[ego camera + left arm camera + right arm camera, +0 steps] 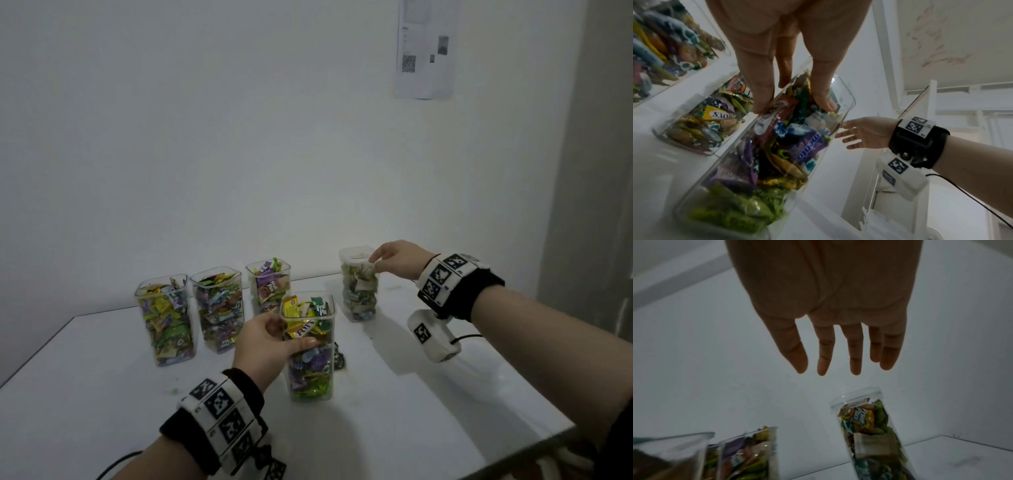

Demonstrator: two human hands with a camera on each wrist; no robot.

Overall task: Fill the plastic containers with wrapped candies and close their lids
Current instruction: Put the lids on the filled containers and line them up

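Observation:
My left hand [291, 337] grips the front clear container [311, 370], full of wrapped candies and lidless; the thumb lies across its near face. In the left wrist view my left hand [793, 104] wraps that container [766, 162] near its rim. My right hand [380, 260] hovers by the top of the back right container [359, 291], which has a clear lid [356, 255] on it. The right wrist view shows my right hand [838, 368] with straight, spread fingers, empty, above that lidded container [869, 426].
Three more lidless containers full of candies stand in a row at the back left [166, 318], [219, 308], [267, 284]. The white table [445, 428] meets a wall behind; its right edge is close to my right forearm. A paper sheet [424, 51] hangs on the wall.

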